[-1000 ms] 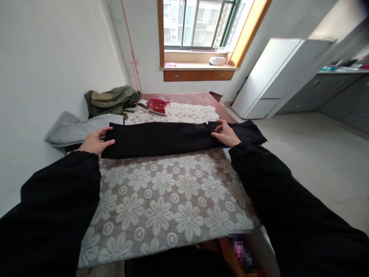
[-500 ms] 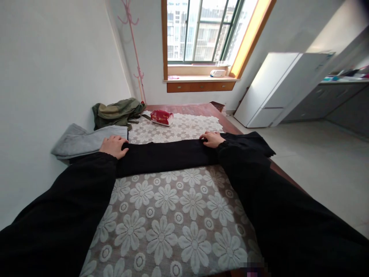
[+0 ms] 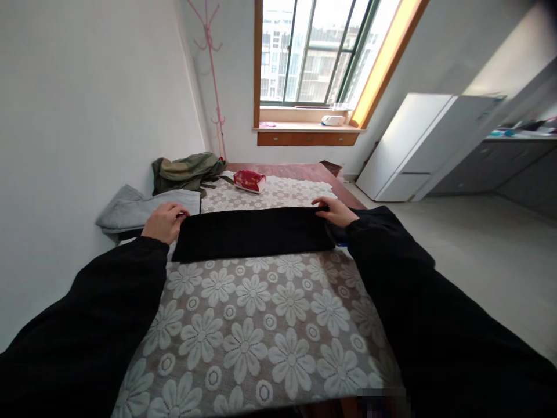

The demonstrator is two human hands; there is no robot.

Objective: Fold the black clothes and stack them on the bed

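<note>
Folded black garment [image 3: 256,233], one: left hand [image 3: 165,223] pinching its far left corner, right hand [image 3: 337,212] its far right, presumably keeping the edge taut. Beyond it: red tissue pack [image 3: 249,180].

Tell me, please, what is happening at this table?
Someone's left hand and right hand are handling a black cloth, one hand at each of its far corners. I cannot tell how firmly the fingers grip. The cloth forms a long strip across the tablecloth. A grey cloth and a green bag are over by the wall on the left, and a red packet sits farther back.
</note>
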